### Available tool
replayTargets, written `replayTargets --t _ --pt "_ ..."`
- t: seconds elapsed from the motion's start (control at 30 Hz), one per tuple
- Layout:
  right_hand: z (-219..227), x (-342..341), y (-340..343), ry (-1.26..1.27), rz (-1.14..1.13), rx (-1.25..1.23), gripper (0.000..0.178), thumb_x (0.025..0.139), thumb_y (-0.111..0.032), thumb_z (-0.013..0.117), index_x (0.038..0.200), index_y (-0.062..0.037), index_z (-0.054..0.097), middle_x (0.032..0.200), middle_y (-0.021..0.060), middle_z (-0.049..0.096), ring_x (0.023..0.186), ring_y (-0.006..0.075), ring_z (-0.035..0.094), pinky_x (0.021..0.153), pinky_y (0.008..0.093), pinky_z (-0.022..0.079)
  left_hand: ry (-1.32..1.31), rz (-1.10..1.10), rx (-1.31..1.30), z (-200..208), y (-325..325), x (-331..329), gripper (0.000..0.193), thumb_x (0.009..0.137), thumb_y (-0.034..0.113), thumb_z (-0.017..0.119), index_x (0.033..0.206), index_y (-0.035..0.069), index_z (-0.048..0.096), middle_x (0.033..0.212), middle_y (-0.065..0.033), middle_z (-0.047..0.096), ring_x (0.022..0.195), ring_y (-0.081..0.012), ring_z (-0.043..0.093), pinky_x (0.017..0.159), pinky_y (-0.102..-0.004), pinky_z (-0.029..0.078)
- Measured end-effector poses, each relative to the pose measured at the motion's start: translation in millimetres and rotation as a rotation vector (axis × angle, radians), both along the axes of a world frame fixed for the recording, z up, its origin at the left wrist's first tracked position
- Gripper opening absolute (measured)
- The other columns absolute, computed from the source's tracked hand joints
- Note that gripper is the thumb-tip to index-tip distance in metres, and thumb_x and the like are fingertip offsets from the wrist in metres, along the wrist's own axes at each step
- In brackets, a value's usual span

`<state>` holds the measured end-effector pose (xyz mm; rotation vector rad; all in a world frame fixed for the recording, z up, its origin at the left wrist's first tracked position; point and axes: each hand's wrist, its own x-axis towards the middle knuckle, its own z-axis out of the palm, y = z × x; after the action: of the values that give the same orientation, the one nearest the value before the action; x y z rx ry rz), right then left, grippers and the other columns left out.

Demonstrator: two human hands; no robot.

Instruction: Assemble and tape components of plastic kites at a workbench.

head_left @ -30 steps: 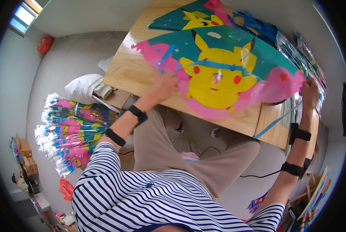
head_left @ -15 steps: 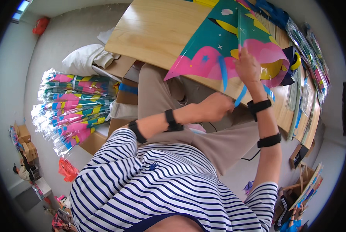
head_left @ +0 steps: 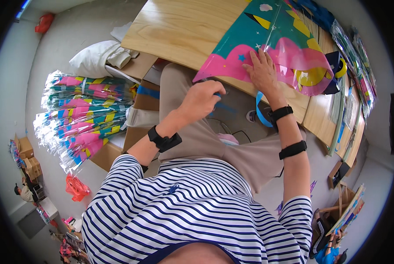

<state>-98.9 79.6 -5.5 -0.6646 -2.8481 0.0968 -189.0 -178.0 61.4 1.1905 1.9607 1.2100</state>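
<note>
Right hand (head_left: 262,70) lies flat on the folded kite (head_left: 274,48), fingers spread, pinning it to the wooden table (head_left: 179,31) so it won't spring open. Left hand (head_left: 201,99) is clenched just below the kite's near edge; can't tell what's inside.

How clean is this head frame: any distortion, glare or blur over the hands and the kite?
Head view: strong fisheye, the wooden table edge bows and a black rim rings the picture; soft even daylight; slight sheen on the kite film; right hand sharp, left hand slightly soft.
</note>
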Motion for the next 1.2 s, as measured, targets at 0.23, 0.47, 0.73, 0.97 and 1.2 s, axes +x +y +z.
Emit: replayTargets --t 0.23,0.47,0.73,0.97,1.2 --pt "12.2 -6.0 58.4 -0.094 -0.042 0.106 0.064 0.098 -0.050 0.057 0.150 -0.0164 0.045 0.158 0.0155 0.040 0.145 0.0392 0.037 0.114 0.0633 0.031 -0.414 0.028 0.083 -0.7 0.7 9.8 0.014 0.088 -0.001 0.066 0.102 -0.001 0.068 0.090 -0.0051 0.070 0.075 -0.0133 0.063 0.069 -0.0281 0.051" --pt "65.3 34.8 -70.2 0.298 -0.164 -1.247 0.042 0.100 -0.039 0.063 0.089 -0.0002 0.073 0.080 0.0109 0.071 0.074 0.0213 0.067 0.073 0.0340 0.054 -0.973 0.209 0.290 17.6 -3.0 -13.3 0.021 0.088 -0.001 0.070 0.110 -0.001 0.067 0.090 -0.0039 0.069 0.056 -0.0004 0.044 0.049 -0.0172 0.033" --pt "89.4 44.8 -122.4 0.450 -0.285 -2.181 0.049 0.104 -0.048 0.052 0.108 -0.0015 0.068 0.103 0.0104 0.071 0.095 0.0185 0.065 0.088 0.0327 0.051 -0.865 0.145 0.199 45.7 -1.7 -5.1 0.022 0.088 0.001 0.071 0.109 0.001 0.065 0.093 -0.0030 0.069 0.077 -0.0025 0.058 0.059 -0.0168 0.042" --pt "97.7 31.7 -110.4 0.798 -0.035 -2.333 0.022 0.103 -0.020 0.057 0.110 -0.0001 0.064 0.102 0.0118 0.069 0.088 0.0186 0.066 0.084 0.0345 0.054 -0.676 0.062 0.093 23.7 -25.0 7.9 0.020 0.085 -0.004 0.070 0.104 -0.001 0.063 0.096 -0.0040 0.068 0.086 -0.0089 0.065 0.074 -0.0219 0.051" --pt "116.2 41.0 -116.7 0.758 -0.010 -2.192 0.020 0.103 -0.014 0.055 0.109 0.0031 0.064 0.088 0.0108 0.069 0.075 0.0163 0.065 0.076 0.0315 0.055 -0.659 -0.003 -0.138 -8.1 -45.4 25.9 0.020 0.081 -0.007 0.067 0.099 0.000 0.063 0.086 -0.0039 0.067 0.085 -0.0117 0.066 0.076 -0.0257 0.052"
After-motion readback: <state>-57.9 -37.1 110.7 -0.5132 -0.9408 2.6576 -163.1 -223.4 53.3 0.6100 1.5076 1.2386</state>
